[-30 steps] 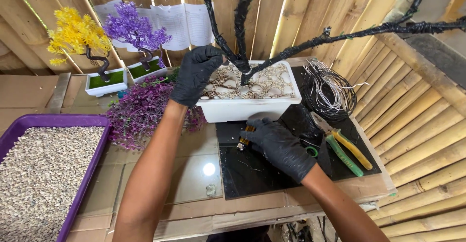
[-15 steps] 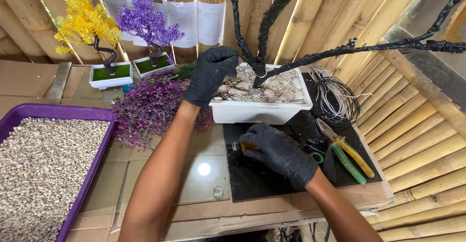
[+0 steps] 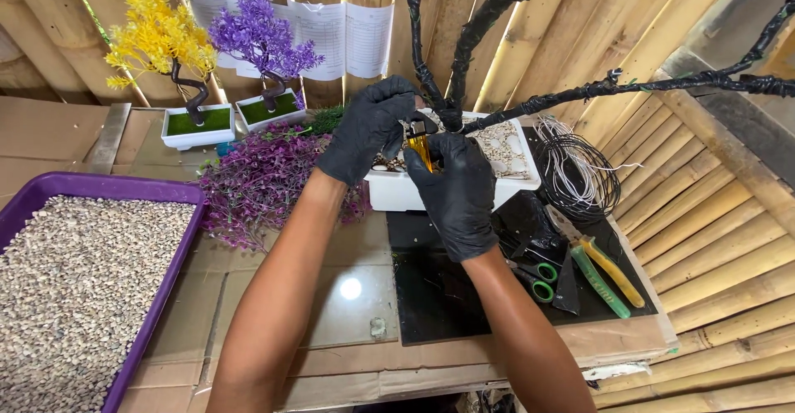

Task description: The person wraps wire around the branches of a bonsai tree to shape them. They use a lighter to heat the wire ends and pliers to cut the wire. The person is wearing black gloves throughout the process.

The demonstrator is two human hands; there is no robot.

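Both my hands wear black gloves and meet in front of a white rectangular pot (image 3: 389, 189) filled with pale pebbles. My right hand (image 3: 455, 189) holds a small yellow tube-like object (image 3: 421, 146) upright. My left hand (image 3: 368, 127) pinches its dark top end. From the pot rises a black wrapped artificial tree trunk (image 3: 464, 49) with bare branches spreading up and to the right.
A purple tray of small gravel (image 3: 99, 194) sits at the left. A heap of purple artificial foliage (image 3: 265, 177) lies beside the pot. Two small bonsai, yellow (image 3: 161, 36) and purple (image 3: 261, 40), stand behind. Wire coil (image 3: 584, 173), green scissors (image 3: 538, 280) and pliers (image 3: 609, 272) lie at right.
My right hand lifted the yellow object from the black mat up to the pot. My left hand left the pot's pebbles and came to the object's top.
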